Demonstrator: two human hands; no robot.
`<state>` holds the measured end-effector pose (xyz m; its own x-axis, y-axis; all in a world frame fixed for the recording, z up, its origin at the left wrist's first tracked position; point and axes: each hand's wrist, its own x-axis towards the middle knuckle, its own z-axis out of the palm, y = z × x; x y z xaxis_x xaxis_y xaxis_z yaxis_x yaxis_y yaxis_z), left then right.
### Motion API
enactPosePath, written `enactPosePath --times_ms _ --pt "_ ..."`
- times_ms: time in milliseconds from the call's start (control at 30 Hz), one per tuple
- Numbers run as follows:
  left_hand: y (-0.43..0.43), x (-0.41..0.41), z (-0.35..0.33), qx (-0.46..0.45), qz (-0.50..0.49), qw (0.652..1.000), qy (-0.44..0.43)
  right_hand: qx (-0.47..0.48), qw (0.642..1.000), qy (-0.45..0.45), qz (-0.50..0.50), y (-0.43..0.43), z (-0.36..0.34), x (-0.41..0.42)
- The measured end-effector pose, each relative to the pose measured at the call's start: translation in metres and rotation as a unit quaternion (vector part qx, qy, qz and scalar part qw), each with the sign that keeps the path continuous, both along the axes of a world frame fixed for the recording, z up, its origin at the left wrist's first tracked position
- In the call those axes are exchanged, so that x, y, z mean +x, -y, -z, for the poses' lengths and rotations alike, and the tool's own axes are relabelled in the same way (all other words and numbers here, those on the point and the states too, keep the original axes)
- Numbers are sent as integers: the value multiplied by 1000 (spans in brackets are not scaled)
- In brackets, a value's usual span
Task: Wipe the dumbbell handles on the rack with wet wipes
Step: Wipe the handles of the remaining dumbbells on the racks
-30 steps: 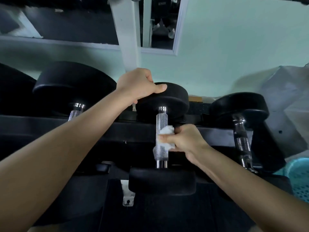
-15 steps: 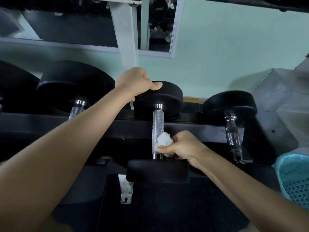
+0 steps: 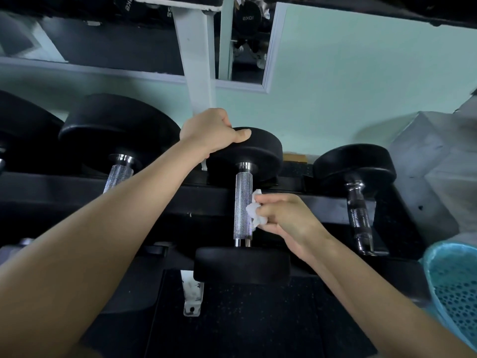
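A black dumbbell with a knurled chrome handle lies across the dark rack in the middle of the view. My left hand grips the top of its far weight head. My right hand pinches a crumpled white wet wipe against the right side of the handle, about halfway down. The near weight head sits at the front of the rack.
A larger dumbbell rests to the left and a smaller one with a contoured handle to the right. A teal perforated basket stands at the lower right. A white rack post and mirrors rise behind.
My right hand has slid the wipe down the handle and back up to its middle, now at the handle's right side. The left hand stays on the far weight head.
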<state>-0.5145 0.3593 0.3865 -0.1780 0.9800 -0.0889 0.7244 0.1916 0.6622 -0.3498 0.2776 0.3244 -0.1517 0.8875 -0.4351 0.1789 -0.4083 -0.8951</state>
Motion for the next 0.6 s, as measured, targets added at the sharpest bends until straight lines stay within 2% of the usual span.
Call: enactPosePath --times_ms 67,167,233,333,467,533,600 --pt "-1 0 -1 -5 0 1000 2 14 999 -39 29 7 4 2" --pt "-2 -1 0 -5 0 1000 2 31 994 -39 102 1 18 -5" --pt "-2 -1 1 -3 0 1000 -3 12 993 -42 113 -9 26 -7" --pt "-3 -2 1 -1 -1 1000 -6 -10 1000 -13 20 -15 28 -8" --pt "-5 -2 2 0 6 1000 -30 34 991 107 -79 -2 28 1" --pt "-6 -2 4 8 8 999 -35 31 987 127 -97 3 31 6" --pt "-6 -2 6 18 11 999 -41 47 989 123 -74 1 28 1"
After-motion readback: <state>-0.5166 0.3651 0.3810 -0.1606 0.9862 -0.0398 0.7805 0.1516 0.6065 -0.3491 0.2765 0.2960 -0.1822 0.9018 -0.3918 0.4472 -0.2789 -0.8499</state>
